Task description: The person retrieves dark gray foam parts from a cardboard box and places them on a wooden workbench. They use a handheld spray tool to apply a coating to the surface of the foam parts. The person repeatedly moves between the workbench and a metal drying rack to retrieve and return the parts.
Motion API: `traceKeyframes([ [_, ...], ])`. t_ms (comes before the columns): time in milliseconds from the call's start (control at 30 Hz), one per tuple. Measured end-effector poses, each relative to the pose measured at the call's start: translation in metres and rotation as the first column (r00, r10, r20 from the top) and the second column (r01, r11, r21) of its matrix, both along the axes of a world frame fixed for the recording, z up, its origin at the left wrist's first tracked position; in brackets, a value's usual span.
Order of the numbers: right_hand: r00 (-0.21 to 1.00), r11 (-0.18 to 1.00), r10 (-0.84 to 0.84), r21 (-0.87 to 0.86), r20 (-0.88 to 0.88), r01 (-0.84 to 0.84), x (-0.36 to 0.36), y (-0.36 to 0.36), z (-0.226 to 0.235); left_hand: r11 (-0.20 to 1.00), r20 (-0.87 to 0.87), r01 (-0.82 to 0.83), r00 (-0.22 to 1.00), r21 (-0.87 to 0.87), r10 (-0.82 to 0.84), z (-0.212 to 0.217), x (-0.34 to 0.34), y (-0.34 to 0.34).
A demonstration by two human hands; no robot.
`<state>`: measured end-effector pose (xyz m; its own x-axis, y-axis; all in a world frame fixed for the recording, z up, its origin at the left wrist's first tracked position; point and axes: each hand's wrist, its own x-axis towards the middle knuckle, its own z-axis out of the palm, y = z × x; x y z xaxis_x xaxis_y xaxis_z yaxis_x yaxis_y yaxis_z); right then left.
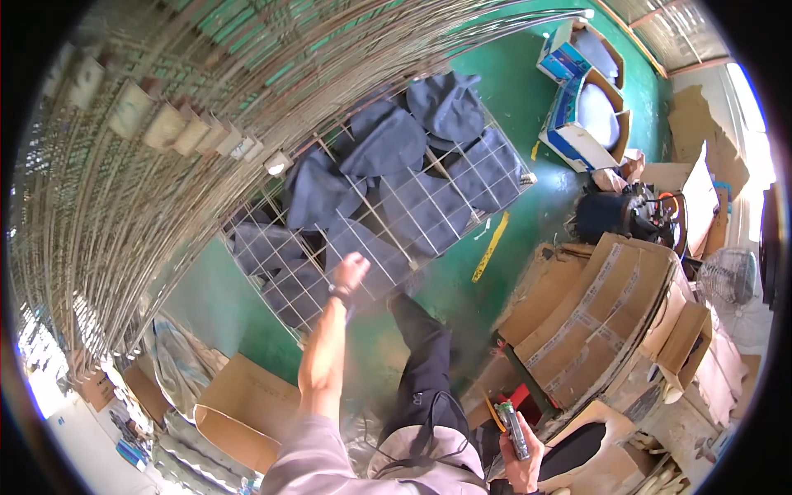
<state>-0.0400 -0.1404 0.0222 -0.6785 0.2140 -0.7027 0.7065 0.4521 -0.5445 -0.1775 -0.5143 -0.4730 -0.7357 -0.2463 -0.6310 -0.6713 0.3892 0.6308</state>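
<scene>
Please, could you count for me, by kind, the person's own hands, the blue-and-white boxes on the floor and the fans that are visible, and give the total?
Hands: 2 (left hand, right hand)
Blue-and-white boxes: 2 (upper box, lower box)
Fan: 1
Total: 5

Green floor (509, 78) spreads at one o'clock, a pale wall (714, 77) and bright daylight (749, 101) at two, a fan (728, 275) at three, more glare (43, 379) at eight.
</scene>
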Motion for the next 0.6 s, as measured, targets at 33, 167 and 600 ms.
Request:
traceKeyframes([
  [33,0.999,0.999,-0.030,0.034,-0.017,0.031,0.010,-0.001,0.003,0.994,-0.042,0.104,0.994,0.046,-0.102,0.027,0.005,0.039],
  [167,0.994,0.992,-0.009,0.126,-0.105,0.023,0.062,0.026,0.031,0.875,0.039,0.461,0.881,0.146,-0.471,0.033,0.087,0.113],
  [600,0.663,0.673,-0.611,0.157,-0.434,0.723,0.338,0.095,0.122,0.800,0.389,0.571,0.704,0.186,-0.593,0.127,0.149,0.209],
])
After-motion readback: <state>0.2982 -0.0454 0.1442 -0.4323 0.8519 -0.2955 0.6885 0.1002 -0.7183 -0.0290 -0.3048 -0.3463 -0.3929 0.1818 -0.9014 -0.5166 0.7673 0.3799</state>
